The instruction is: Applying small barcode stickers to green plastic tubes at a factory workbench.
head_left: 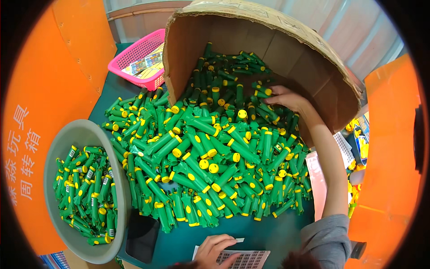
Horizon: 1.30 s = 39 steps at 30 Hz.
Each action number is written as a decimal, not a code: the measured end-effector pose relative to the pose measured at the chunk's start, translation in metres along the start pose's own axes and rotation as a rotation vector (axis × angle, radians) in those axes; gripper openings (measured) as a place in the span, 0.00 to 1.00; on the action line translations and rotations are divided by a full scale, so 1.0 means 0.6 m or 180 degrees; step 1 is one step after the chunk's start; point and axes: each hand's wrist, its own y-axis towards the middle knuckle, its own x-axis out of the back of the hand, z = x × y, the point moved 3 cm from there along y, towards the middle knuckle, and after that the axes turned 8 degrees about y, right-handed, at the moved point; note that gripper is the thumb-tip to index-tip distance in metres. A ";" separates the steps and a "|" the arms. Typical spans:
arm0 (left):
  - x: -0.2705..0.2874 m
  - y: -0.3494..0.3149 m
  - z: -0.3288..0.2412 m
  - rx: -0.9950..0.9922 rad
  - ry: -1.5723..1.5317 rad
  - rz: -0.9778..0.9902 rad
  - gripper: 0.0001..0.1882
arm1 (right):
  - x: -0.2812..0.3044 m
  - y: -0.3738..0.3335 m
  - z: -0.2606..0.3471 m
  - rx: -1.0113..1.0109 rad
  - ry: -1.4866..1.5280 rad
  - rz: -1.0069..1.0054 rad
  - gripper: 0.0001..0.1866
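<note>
Close to the table's near edge, my left hand (216,251) rests over a sheet of printed stickers (251,258). A small white sticker (240,240) is held at its forefinger tip, with the thumb lower on the sheet. My right hand (286,98) reaches into a cardboard box (295,49) tipped on its side. Its fingers are closed at a green tube with a yellow cap (264,90); the fingertips are partly hidden. Many more such green tubes (197,166) spill from the box across the table.
A grey tub (123,197) of green tubes, some with white labels, stands at left. Beside it lies a black phone (142,237). A pink basket (127,56) with printed cards sits behind. Orange panels (62,89) flank the green table (179,242); a pink sheet (317,184) lies by my right forearm.
</note>
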 end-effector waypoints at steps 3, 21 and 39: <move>0.002 0.001 -0.009 0.0016 0.0101 -0.0070 0.31 | -0.034 -0.029 0.064 0.0104 -0.0735 0.0487 0.23; 0.003 -0.004 0.026 -0.0028 0.0234 -0.0280 0.24 | 0.011 0.293 0.003 -0.0312 -0.2379 -0.1320 0.50; 0.021 0.002 0.000 -0.0220 -0.0013 -0.0519 0.27 | -0.120 0.090 0.199 0.0401 0.0216 0.0844 0.40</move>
